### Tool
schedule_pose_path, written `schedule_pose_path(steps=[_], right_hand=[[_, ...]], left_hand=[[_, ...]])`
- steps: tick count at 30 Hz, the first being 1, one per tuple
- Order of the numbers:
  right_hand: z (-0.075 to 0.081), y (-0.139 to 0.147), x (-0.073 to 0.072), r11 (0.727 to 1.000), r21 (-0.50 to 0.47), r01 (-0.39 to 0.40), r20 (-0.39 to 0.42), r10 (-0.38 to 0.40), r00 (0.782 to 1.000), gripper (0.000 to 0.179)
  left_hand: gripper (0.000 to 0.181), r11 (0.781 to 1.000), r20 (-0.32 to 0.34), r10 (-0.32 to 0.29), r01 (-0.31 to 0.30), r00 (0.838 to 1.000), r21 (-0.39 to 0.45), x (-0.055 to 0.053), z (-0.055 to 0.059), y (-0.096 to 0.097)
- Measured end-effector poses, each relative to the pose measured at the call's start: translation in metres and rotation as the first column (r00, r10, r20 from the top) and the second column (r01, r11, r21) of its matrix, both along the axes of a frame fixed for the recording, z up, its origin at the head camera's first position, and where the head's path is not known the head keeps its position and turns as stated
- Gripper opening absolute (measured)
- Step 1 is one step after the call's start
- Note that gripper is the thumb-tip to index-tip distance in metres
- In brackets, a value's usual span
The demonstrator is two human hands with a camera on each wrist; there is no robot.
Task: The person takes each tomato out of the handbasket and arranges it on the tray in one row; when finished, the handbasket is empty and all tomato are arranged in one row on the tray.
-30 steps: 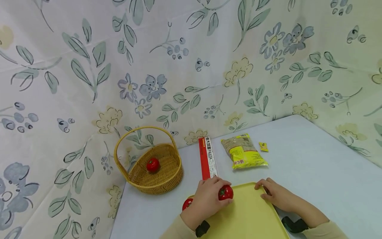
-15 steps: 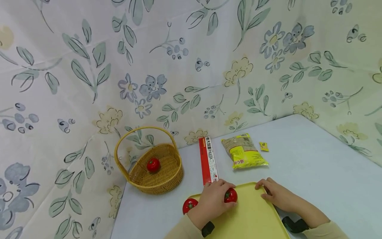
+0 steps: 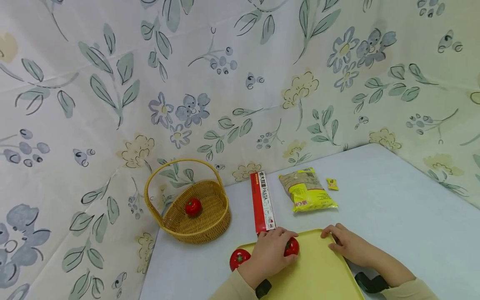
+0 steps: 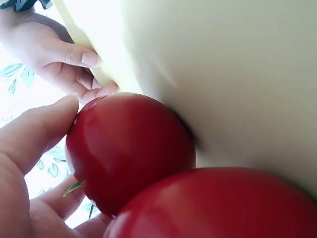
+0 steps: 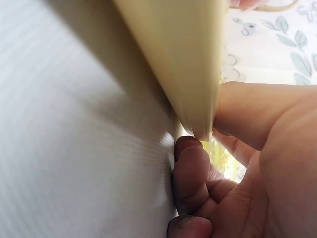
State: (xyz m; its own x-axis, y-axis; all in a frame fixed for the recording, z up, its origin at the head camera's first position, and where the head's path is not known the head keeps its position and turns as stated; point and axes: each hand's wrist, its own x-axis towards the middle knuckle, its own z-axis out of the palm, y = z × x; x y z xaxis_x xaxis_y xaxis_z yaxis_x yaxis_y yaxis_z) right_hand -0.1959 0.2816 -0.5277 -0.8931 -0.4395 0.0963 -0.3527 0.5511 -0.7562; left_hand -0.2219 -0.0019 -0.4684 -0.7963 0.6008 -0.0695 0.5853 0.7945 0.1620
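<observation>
My left hand point(image 3: 270, 255) grips a shiny red tomato point(image 3: 291, 246) over the far left part of the yellow tray point(image 3: 316, 266). In the left wrist view, thumb and fingers curl round this tomato point(image 4: 129, 144), and a second one point(image 4: 218, 208) bulges in the foreground. From the head, that second tomato point(image 3: 238, 258) shows by the tray's left edge, partly behind my left wrist. My right hand point(image 3: 346, 245) holds the tray's far right corner; the right wrist view shows the thumb against the tray wall point(image 5: 198, 99) and curled fingers point(image 5: 190, 168) low beside it.
A wicker basket point(image 3: 210, 231) with a tall handle stands at the left, another tomato point(image 3: 193, 207) inside. Behind the tray lie a red and white pasta box point(image 3: 262, 202), a yellow bag point(image 3: 309, 191) and a small yellow packet point(image 3: 331, 183). A floral cloth point(image 3: 240, 104) hangs behind the table.
My left hand has moved right and slightly nearer with its tomato, uncovering more of the second tomato and the pasta box. In the last half second it barely shifts. The right hand stays put.
</observation>
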Motion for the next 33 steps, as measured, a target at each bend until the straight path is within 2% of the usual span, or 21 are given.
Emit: schedule_pose_path(steps=[14,24,29,33], right_hand=[[-0.002,0.000,0.001,1.000,0.001,0.003,-0.005,-0.003,1.000,0.020],[0.001,-0.001,0.002,1.000,0.001,0.002,0.002,-0.002,1.000,0.022],[-0.003,0.000,0.000,1.000,-0.019,-0.019,-0.026,0.018,1.000,0.021],[-0.007,0.002,-0.002,0.999,-0.029,-0.044,-0.079,0.041,0.996,0.021]], left_hand=[[0.063,0.999,-0.014,-0.018,0.017,1.000,-0.049,0.004,0.001,0.002],[0.067,1.000,0.015,0.007,-0.007,1.000,-0.028,0.004,0.002,-0.002],[0.067,1.000,-0.016,0.017,-0.018,1.000,-0.014,0.006,0.011,-0.008],[0.065,1.000,-0.068,0.015,-0.015,0.998,0.003,0.007,0.026,-0.016]])
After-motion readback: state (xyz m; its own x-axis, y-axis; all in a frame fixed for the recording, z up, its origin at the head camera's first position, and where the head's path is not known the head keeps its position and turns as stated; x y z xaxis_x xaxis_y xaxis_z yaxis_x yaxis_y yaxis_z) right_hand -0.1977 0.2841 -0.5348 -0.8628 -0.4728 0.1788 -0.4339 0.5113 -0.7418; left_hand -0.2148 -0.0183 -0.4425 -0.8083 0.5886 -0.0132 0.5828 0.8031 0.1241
